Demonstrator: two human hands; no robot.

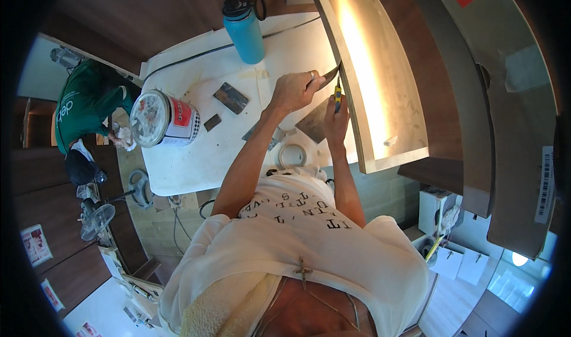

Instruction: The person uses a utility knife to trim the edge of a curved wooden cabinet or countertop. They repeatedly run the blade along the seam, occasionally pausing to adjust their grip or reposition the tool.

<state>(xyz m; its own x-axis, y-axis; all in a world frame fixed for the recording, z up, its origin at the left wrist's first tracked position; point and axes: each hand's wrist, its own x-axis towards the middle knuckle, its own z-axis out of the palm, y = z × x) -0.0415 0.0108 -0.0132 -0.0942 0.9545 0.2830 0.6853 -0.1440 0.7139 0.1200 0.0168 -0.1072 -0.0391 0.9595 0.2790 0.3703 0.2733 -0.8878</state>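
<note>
Left hand clasps dark strip | right hand clasps yellow cutter | can, capped bottle: contents hidden

Pretty sure I'm standing in some kind of workshop, or a room getting fitted out, can't tell which. There's a big tin and a tape roll on a smudgy white table, brown wood panels around, plus someone in green bent over nearby.
</note>
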